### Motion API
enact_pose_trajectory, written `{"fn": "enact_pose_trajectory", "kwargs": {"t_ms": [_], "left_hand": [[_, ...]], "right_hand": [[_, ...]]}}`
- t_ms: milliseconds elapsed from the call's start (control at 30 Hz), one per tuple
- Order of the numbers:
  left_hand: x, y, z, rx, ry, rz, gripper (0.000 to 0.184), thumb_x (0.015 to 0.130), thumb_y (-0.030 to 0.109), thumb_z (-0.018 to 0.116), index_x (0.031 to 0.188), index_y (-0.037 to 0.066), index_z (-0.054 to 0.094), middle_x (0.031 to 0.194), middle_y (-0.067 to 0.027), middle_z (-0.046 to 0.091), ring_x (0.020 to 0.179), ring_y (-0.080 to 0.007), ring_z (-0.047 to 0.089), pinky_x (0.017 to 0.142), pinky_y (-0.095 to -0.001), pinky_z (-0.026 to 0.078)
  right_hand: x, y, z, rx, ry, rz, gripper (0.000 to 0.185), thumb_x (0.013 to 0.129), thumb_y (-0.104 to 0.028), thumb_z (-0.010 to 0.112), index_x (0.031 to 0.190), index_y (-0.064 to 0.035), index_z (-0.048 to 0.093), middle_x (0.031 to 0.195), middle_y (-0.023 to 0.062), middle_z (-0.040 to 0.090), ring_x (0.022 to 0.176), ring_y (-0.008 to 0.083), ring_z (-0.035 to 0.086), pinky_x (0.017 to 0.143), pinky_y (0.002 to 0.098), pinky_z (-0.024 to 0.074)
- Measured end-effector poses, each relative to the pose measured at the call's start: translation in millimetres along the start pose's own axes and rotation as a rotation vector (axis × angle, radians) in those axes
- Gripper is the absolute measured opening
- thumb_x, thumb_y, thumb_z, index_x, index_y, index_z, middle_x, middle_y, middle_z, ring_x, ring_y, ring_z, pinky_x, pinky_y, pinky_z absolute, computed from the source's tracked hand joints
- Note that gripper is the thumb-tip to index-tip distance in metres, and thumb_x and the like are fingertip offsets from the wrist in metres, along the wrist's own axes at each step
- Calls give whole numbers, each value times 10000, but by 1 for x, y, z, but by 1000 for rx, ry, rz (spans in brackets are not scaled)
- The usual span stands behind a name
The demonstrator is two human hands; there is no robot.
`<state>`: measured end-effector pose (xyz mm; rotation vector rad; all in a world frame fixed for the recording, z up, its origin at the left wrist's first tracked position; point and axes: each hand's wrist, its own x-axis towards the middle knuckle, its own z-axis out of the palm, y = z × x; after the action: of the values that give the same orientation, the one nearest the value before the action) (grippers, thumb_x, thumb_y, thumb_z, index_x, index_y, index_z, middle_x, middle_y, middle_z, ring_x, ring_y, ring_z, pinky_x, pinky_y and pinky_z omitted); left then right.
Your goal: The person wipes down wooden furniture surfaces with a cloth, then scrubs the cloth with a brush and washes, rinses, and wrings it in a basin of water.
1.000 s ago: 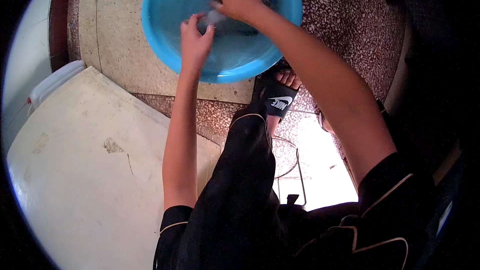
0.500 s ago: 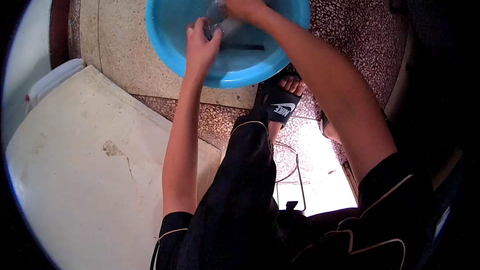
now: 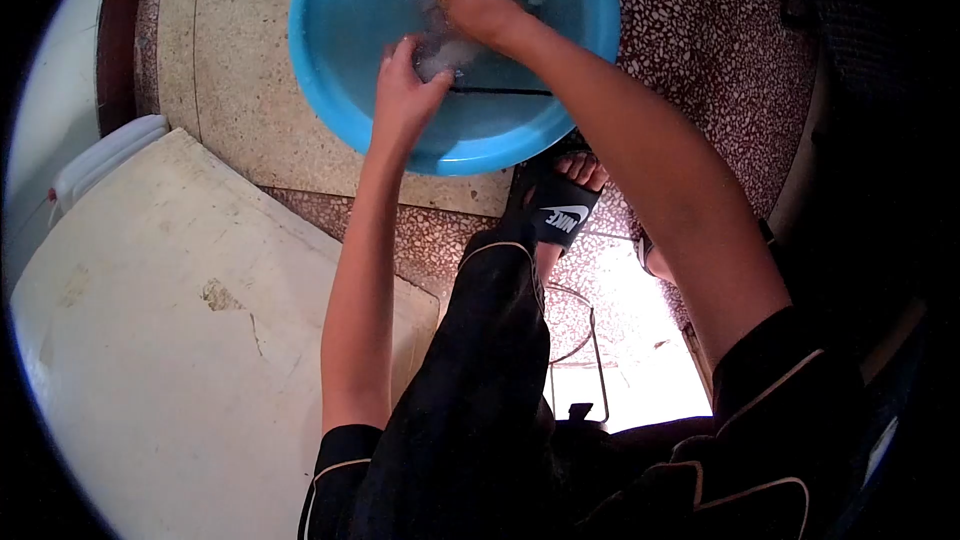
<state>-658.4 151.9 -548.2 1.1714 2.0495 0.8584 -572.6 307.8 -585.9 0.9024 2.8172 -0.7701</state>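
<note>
A round blue basin (image 3: 325, 90) holds water, and both of my hands are inside it. My left hand (image 3: 405, 90) is at the near left, its thumb and fingers curved around a pale, see-through thing (image 3: 448, 57) whose kind I cannot make out. Farther back, my right hand (image 3: 480, 8) dips into the water with its fingers bent. Ripples blur those fingertips and whatever they hold. A thin dark strip (image 3: 500, 91) lies in the water just right of my left thumb; it may belong to the pale thing.
Left of my legs is a worn, cream-coloured board (image 3: 150, 310) with a white plastic container (image 3: 105, 162) behind it. My foot in a black slide sandal (image 3: 562, 215) stands close to the basin. A thin metal wire frame (image 3: 597, 360) is below on the speckled floor (image 3: 700, 50).
The dark strip now looks longer and thinner and reaches farther right. My right hand has sunk slightly deeper into the water. My left hand has barely moved.
</note>
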Motion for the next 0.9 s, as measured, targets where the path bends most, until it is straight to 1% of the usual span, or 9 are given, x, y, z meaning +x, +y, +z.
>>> {"fn": "enact_pose_trajectory", "kwargs": {"t_ms": [133, 267, 367, 467, 533, 667, 733, 867, 900], "left_hand": [[1, -3, 1, -39, -28, -10, 436, 712, 140, 738, 1109, 22, 604, 1054, -204, 622, 1017, -367, 593, 896, -425, 475], [1, -5, 3, -98, -54, -27, 439, 702, 119, 742, 1104, 8, 604, 1054, -202, 622, 1007, -372, 605, 886, -417, 487], [1, -5, 3, -24, -60, -75, 436, 704, 123, 741, 1097, -5, 603, 1072, -209, 624, 1004, -368, 618, 886, -409, 491], [2, -4, 4, -136, -64, -93, 440, 703, 122, 739, 1099, -14, 603, 1093, -216, 625, 1005, -356, 628, 882, -404, 494], [2, -8, 2, -147, -71, -86, 441, 704, 117, 735, 1105, -14, 604, 1094, -216, 627, 1007, -352, 631, 881, -400, 496], [2, -4, 1, -106, -73, -66, 446, 705, 102, 726, 1119, -12, 607, 1078, -210, 637, 998, -346, 639, 875, -397, 501], [2, -9, 4, -138, -74, -64, 447, 703, 102, 727, 1118, -11, 608, 1071, -208, 639, 998, -345, 640, 878, -397, 500], [1, -8, 4, -167, -75, -67, 442, 703, 108, 732, 1113, -7, 615, 1069, -202, 641, 1000, -339, 638, 884, -396, 498], [2, -11, 4, -165, -72, -69, 442, 703, 108, 732, 1113, -7, 615, 1069, -202, 641, 1000, -339, 638, 884, -396, 498]], "right_hand": [[-14, -7, -8, -31, 193, -65, 358, 828, -317, 642, 1137, -142, 599, 1013, 180, 670, 919, 386, 668, 784, 491, 544], [-18, -10, -11, -22, 221, -67, 354, 832, -335, 637, 1125, -140, 603, 1001, 167, 680, 924, 381, 668, 793, 490, 541], [-9, -6, -7, 0, 174, -58, 343, 830, -333, 641, 1110, -139, 601, 1013, 160, 680, 926, 385, 666, 789, 494, 542], [-2, -1, -3, -23, -22, 57, 335, 826, -338, 642, 1089, -134, 604, 1016, 159, 682, 930, 382, 665, 801, 498, 538], [-8, 6, 8, 29, 103, -21, 374, 832, -353, 634, 1142, -150, 585, 1048, 153, 677, 938, 384, 662, 830, 495, 530], [-19, -5, -1, 18, 150, 9, 429, 827, -365, 637, 1200, -171, 551, 1083, 149, 667, 936, 389, 660, 854, 491, 522], [-19, -5, 9, 11, 417, -31, 472, 814, -359, 656, 1230, -181, 524, 1100, 145, 661, 944, 391, 659, 858, 480, 524], [-14, -5, -4, 45, 299, -32, 467, 812, -363, 663, 1212, -159, 535, 1101, 144, 658, 983, 385, 649, 865, 479, 520], [-8, -3, -7, 16, 81, -11, 459, 816, -368, 657, 1205, -156, 536, 1106, 143, 654, 1010, 382, 639, 872, 481, 516]]}}
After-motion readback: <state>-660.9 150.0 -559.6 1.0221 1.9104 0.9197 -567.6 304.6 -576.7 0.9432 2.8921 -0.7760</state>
